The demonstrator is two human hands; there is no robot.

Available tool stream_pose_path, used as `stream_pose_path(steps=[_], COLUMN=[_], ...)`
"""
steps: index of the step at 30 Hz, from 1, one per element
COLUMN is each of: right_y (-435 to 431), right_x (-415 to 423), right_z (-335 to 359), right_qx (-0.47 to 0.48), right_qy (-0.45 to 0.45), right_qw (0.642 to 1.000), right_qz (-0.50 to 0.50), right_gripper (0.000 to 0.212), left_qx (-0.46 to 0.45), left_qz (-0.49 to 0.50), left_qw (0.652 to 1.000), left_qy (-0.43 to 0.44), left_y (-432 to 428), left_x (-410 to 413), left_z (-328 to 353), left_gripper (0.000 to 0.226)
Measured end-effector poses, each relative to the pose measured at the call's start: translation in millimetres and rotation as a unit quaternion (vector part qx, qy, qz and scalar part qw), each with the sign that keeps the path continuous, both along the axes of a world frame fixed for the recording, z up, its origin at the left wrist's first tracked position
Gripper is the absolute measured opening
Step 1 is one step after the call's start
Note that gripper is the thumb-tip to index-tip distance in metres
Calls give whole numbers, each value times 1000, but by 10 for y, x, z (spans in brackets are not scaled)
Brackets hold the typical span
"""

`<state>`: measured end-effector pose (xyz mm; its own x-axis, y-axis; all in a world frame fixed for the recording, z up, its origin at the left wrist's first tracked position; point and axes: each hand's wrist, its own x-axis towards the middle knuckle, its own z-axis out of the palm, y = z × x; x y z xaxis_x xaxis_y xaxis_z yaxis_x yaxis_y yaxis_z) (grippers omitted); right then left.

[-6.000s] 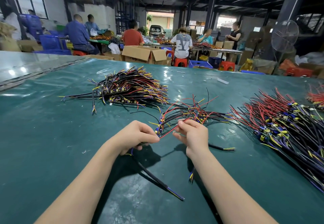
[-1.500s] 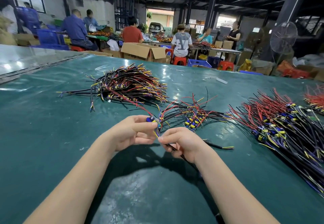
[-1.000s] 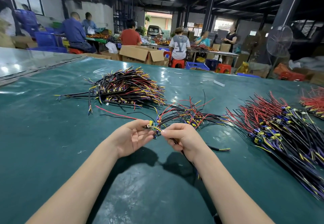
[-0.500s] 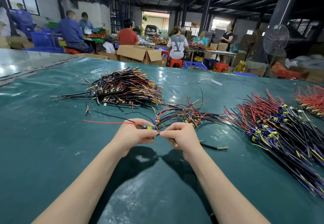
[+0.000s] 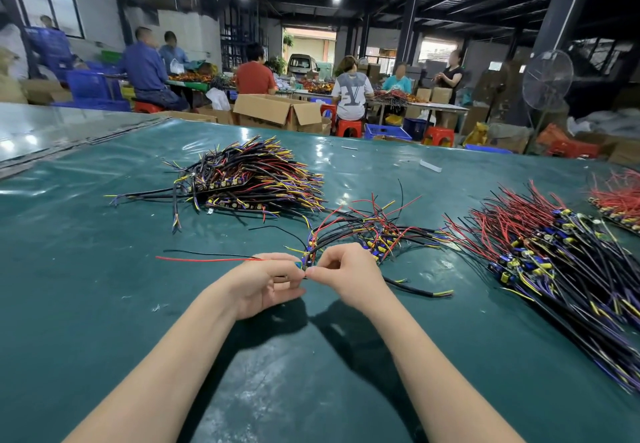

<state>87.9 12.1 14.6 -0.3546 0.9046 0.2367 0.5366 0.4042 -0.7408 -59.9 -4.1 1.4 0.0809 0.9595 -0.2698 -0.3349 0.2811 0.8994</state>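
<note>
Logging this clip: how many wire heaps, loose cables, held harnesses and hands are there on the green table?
Wire heaps: 4 (left heap, middle heap, right heap, far-right heap)
Loose black cable: 1
Held harness: 1
Hands: 2 (left hand, right hand), both pinching the harness
Total: 8

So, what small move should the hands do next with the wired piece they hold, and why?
Probably the left hand should carry the wired piece to the neat pile beyond it. Both hands pinch it, its red wire lies straight leftward, and the right hand sits by the loose bunch.
</note>
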Motion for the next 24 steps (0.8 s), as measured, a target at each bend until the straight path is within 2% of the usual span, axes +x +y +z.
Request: stream_pose_path(steps=[4,7,11,15,19,24], right_y=[-37,-39,-26,-25,-19,31], right_x=[41,77,86,18,33,-10], right_z=[-3,-3,-15,-61,-79,-84], right_qx=[-157,-202,-185,-139,-183,-121], right_qy=[144,177,152,136,107,52], right_qw=[975,961,970,981,977,991], right_qz=[63,68,36,18,15,-17], right_gripper=[32,30,28,29,29,34], left_qx=[-27,8,81,113,121,116], left_qz=[2,-45,-30,37,41,40], left_qw=[999,999,990,980,976,984], left_qy=[-29,-1,111,158,174,132], left_y=[14,6,9,28,34,24], left_x=[-7,-4,23,14,6,-42], left_z=[-11,-2,-23,-29,-66,-63], left_gripper=[43,35,25,16,23,24])
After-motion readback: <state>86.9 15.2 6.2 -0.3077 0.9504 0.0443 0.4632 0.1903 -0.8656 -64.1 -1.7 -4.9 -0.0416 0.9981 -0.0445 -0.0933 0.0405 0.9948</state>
